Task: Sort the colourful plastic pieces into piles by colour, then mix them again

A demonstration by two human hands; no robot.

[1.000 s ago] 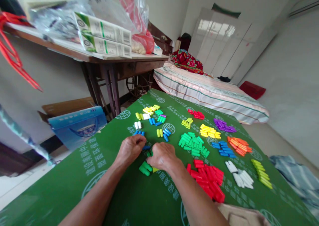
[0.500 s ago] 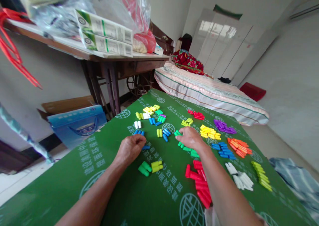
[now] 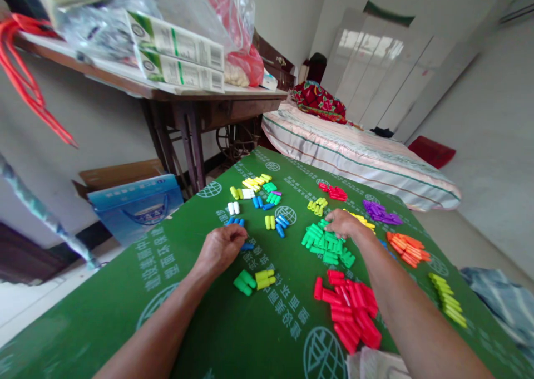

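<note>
Small coloured plastic caps lie sorted by colour on a green printed mat (image 3: 217, 323). My left hand (image 3: 221, 246) rests curled on the mat beside a blue cap (image 3: 247, 247); what its fingers hold is hidden. Two green caps (image 3: 244, 282) and two yellow caps (image 3: 265, 279) lie just in front of it. My right hand (image 3: 344, 223) reaches over the far edge of the green pile (image 3: 327, 243), next to the yellow pile (image 3: 365, 221), fingers bent down onto the caps. The red pile (image 3: 351, 308) lies beside my right forearm.
Purple (image 3: 381, 212), orange (image 3: 408, 247) and lime (image 3: 448, 306) piles lie to the right. Small mixed groups (image 3: 254, 192) sit at the far left of the mat. A wooden table (image 3: 175, 98) with boxes and bags stands at left, a bed (image 3: 354, 156) behind.
My right hand left the caps near my left hand and moved right and away, across the green pile to its far edge. My left hand stayed put.
</note>
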